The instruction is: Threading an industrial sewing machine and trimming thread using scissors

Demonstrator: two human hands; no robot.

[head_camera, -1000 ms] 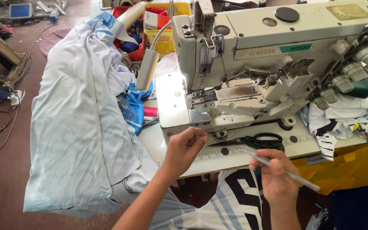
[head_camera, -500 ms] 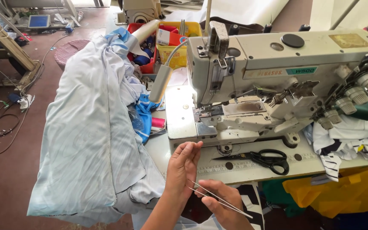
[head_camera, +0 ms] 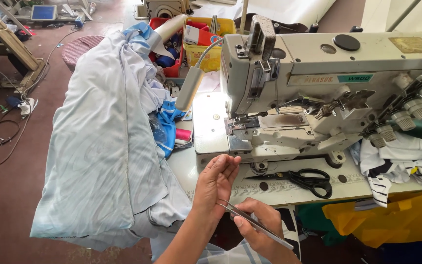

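Observation:
My left hand [head_camera: 215, 183] is raised in front of the sewing machine [head_camera: 318, 93], fingers together and pinched, just below its bed; whether a thread is between them cannot be seen. My right hand [head_camera: 261, 232] is low at the table's front edge and grips thin metal tweezers [head_camera: 255, 224], whose tip points up-left and touches the heel of my left hand. Black scissors [head_camera: 305, 179] lie on the table to the right of both hands. A lamp on a bent neck [head_camera: 190, 88] lights the machine's bed.
A large pale blue garment [head_camera: 108, 142] is draped over the table's left end. Red and yellow bins [head_camera: 206, 46] with spools stand behind. Striped fabric pieces [head_camera: 401, 161] lie at the right, yellow cloth [head_camera: 396, 217] below. Cables lie on the floor at left.
My right hand with the tweezers came from the right to just under my left hand. My left hand rose slightly toward the machine bed. The camera view shifted closer.

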